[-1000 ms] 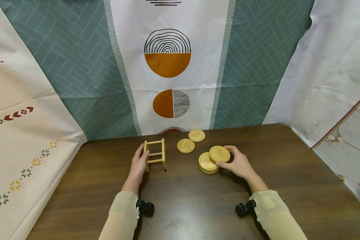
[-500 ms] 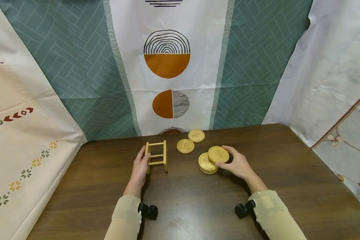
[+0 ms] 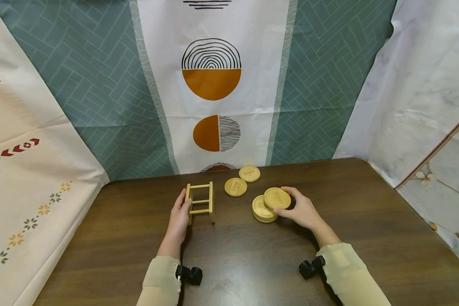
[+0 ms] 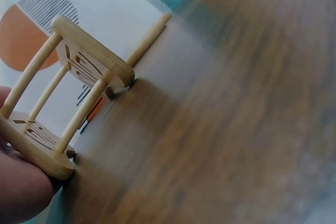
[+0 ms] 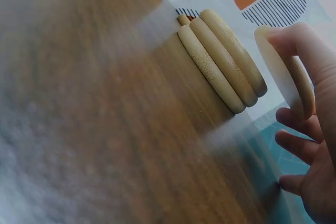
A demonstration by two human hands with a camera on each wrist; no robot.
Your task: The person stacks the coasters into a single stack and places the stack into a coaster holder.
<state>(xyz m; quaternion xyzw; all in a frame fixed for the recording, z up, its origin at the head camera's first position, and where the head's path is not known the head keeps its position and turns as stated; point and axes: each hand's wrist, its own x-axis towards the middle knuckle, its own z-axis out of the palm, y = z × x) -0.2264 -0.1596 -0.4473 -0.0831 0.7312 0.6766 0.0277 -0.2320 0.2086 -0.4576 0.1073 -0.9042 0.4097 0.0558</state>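
Note:
My left hand (image 3: pixel 178 217) grips the left side of a small wooden coaster rack (image 3: pixel 212 202), whose slotted end panels are joined by round rods. In the left wrist view the rack (image 4: pixel 64 24) stands on the table with a thumb at its near end. Between thumb and fingers, my right hand (image 3: pixel 305 214) pinches a round wooden coaster (image 3: pixel 277 198) by its edge. That coaster (image 5: pixel 291 77) is raised apart from a stack of three more coasters (image 5: pixel 220 61), seen side-on in the right wrist view. From above it overlaps the stack (image 3: pixel 261 211).
Two loose coasters lie flat near the table's back edge, one (image 3: pixel 235 187) closer to the rack and another (image 3: pixel 249 173) behind it. The brown wooden table (image 3: pixel 245 263) meets a patterned cloth (image 3: pixel 310 106) at the back.
The left hand and the rack have shifted slightly toward me and to the right. The right hand keeps the coaster over the stack's right side with hardly any movement.

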